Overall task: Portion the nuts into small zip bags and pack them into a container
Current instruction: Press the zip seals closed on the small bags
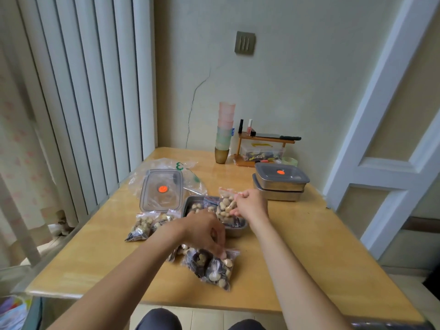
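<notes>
An open steel container (pixel 235 231) sits mid-table with nut bags inside. My right hand (pixel 251 203) pinches the top of a filled zip bag of nuts (pixel 225 206) and holds it upright over the container. My left hand (pixel 206 231) grips the top edge of another filled nut bag (pixel 212 266) lying on the table nearer me. Two more filled bags (pixel 144 226) lie left of the container. The container's clear lid (pixel 162 190) with an orange dot lies behind them.
A large crumpled plastic bag (pixel 190 172) lies under the lid. Two stacked lidded steel containers (pixel 279 184) stand at the right rear. A stack of cups (pixel 225 132) and a small wooden shelf (pixel 262 148) stand against the wall. My knees show below the table's front edge (pixel 166 303).
</notes>
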The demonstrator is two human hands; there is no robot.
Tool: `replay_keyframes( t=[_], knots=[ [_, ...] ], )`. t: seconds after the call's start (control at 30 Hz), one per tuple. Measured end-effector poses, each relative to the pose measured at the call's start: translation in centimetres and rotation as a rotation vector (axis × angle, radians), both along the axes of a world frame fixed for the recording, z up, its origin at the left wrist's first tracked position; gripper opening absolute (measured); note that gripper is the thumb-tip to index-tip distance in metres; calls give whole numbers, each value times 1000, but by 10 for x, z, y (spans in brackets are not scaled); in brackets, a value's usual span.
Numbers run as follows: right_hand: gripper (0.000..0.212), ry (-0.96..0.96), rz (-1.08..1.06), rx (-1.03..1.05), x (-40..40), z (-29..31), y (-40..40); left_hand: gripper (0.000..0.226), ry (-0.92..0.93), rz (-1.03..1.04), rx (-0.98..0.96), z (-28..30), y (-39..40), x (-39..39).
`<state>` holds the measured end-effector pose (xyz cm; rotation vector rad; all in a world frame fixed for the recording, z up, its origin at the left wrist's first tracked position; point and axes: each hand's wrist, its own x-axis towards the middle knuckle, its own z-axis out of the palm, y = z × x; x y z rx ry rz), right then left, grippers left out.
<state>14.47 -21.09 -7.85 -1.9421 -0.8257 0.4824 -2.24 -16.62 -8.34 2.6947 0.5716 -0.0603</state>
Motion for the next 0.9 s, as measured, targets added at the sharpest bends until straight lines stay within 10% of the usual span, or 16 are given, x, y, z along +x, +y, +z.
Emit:
replay_keyframes(
  t=[0.33,0.9],
  knots=[
    [27,-546,253,-371,-13,0,15,19,-303,91,-491,12,13,-22],
    [32,-185,384,-16,2,2,7,32,-883,692,-343,-19,49,7]
  ],
)
